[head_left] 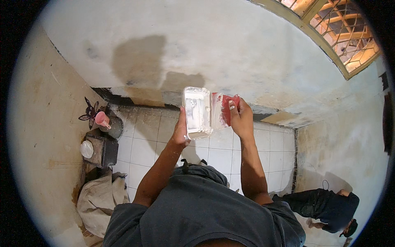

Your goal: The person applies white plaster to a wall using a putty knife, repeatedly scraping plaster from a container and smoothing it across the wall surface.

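My left hand (180, 131) is closed around the left side of a clear rectangular plastic tub (196, 89), held up at about the middle of the view. White paste (198, 115) coats the tub's inside and smears its rim. In my right hand (242, 119) is a red flat putty spreader (226, 111), pinched between thumb and fingers. White paste streaks the spreader's left part, which is beside the tub's right rim; whether the two touch, I cannot tell.
Ahead is a patchy white wall (230, 53) with a barred window (345, 37) at upper right. A dark box (108, 150), a pink dipper (102, 119) and a beige cloth (101, 195) are at left. Another person (329, 206) is at lower right on the tiled floor (222, 158).
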### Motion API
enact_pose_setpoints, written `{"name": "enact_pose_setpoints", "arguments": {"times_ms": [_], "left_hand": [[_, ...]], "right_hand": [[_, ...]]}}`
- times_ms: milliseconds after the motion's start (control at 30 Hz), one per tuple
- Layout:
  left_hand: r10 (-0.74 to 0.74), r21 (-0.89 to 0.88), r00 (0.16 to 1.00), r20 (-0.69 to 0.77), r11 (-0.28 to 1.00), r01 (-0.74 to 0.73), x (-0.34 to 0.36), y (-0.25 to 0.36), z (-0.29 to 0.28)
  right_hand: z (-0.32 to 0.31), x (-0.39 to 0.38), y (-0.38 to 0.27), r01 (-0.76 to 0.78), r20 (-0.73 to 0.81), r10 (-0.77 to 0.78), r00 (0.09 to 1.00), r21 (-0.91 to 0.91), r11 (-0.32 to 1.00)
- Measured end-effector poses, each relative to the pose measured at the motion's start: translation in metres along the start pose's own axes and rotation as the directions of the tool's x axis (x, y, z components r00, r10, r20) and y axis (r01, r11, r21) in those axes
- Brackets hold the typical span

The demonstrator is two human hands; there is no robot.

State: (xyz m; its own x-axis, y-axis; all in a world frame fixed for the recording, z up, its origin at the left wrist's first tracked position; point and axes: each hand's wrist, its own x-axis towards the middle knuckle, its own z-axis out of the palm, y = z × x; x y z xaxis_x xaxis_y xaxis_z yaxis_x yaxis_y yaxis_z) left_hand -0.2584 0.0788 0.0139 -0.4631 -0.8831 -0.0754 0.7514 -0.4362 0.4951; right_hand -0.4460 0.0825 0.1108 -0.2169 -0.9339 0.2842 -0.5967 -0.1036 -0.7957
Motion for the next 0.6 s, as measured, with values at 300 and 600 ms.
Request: {"name": "enact_pose_setpoints", "arguments": {"times_ms": [300,600], "left_hand": [[0.044,0.204,0.994,0.102,0.977,-0.064,0.008,-0.004,-0.032],[0.308,0.253,0.874,0.377,0.873,-0.417,0.001,0.002,-0.02]], "right_hand": [[-0.017,0.024,0.013,-0.075,0.089,0.066,0.994,0.104,0.992],[-0.032,0.029,0.057,-0.325,0.313,0.198,0.929,0.434,0.84]]}}
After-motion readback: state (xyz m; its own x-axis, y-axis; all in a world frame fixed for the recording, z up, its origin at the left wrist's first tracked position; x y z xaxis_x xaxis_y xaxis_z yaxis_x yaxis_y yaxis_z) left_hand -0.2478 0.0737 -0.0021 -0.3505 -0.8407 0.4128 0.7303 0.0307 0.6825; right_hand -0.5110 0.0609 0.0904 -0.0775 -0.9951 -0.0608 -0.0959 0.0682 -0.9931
